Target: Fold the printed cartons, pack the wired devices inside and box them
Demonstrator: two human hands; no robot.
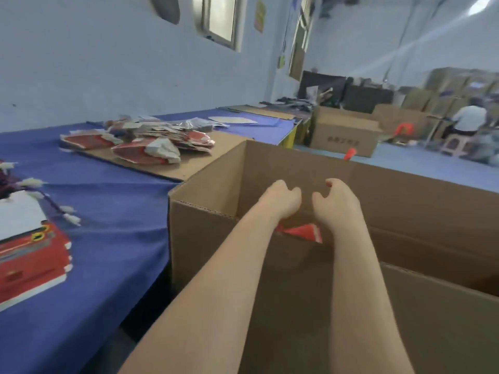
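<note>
Head view, and both bare forearms are reaching down into a big open brown box (205,220), blocking most of its inside. The left hand (282,202) and right hand (339,203) hang side by side, close but apart, with wrists bent and fingers curled. The palms face away, so I cannot tell whether either one grips anything. Just beneath the wrists, inside the box, a corner of a red printed carton (302,232) peeks out between the two arms, and the rest of it is hidden.

The box stands against the edge of a table (113,201) covered in blue cloth. On the table beside the box's far corner lies a flat cardboard sheet (199,160), with a loose heap of flattened red-and-white cartons (145,144) on it. At the left edge there's a stack of red cartons (29,255), with small white pieces (70,215) scattered near it, too blurred to identify.

Beyond the table, a second brown box (343,133) stands on the blue floor. Far right, a seated person (468,118) faces away in front of stacked boxes (456,82). A window (220,17) is set in the pale wall above the table.
</note>
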